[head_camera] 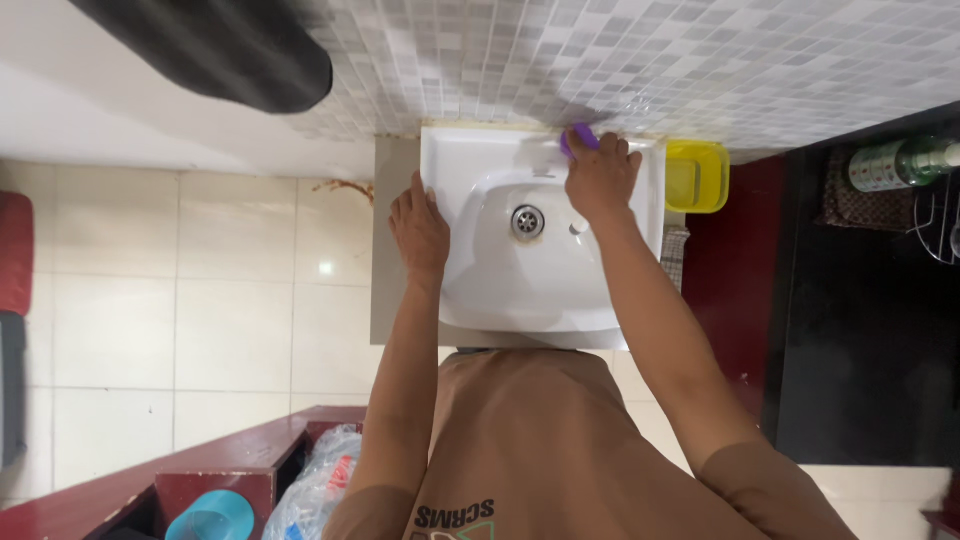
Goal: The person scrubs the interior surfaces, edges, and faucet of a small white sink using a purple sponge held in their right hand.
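- Overhead, a white sink (545,285) stands against a grey mosaic-tiled wall (650,60), with cream floor tiles (200,300) beside it.
- Right hand (600,180) grips a purple sponge (580,137) at the sink's back rim; left hand (420,228) lies flat on the left rim.
- Yellow tub (697,176) sits just right of the sink; a green labelled bottle (900,163) lies farther right.

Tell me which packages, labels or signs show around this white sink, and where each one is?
Green glass bottle: lies far right on the dark shelf, wrapped in a pale paper label.
Clear crumpled plastic bag: bottom left beside the red bench, with a red and white printed patch.
No signs or screens in view.
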